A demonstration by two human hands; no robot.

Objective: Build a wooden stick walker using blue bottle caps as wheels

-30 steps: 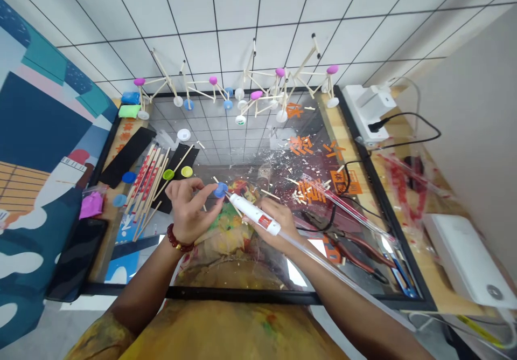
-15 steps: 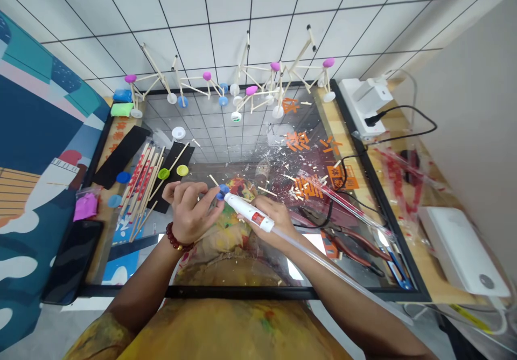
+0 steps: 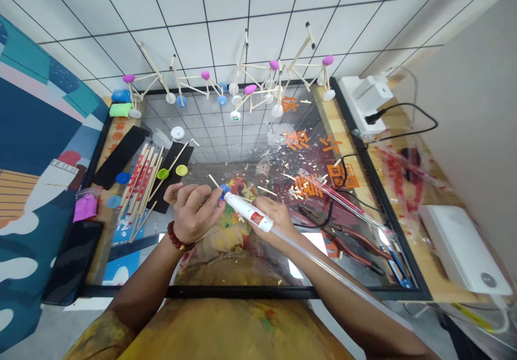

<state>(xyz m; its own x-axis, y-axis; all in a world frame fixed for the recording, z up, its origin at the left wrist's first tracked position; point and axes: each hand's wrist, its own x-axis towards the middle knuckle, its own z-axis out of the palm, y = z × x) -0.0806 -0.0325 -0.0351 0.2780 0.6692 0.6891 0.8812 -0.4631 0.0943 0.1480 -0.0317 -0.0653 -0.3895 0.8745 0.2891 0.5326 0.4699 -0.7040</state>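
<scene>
One small, round blue cap (image 3: pixel 223 189) is pinched between the thumb and fingertips of my left hand (image 3: pixel 191 209), above the glass tabletop (image 3: pixel 242 152); the edge hold seems meant to leave room for the nozzle. Apart from it, my right hand (image 3: pixel 277 217) is wrapped around the smooth white glue gun (image 3: pixel 247 210), its tip right at the cap, though I cannot tell whether they touch. Behind it, a long, clear glue stick (image 3: pixel 307 254) trails along my forearm. Straight, pale wooden sticks (image 3: pixel 151 183) lie loosely bundled leftward, probably for easy reach.
</scene>
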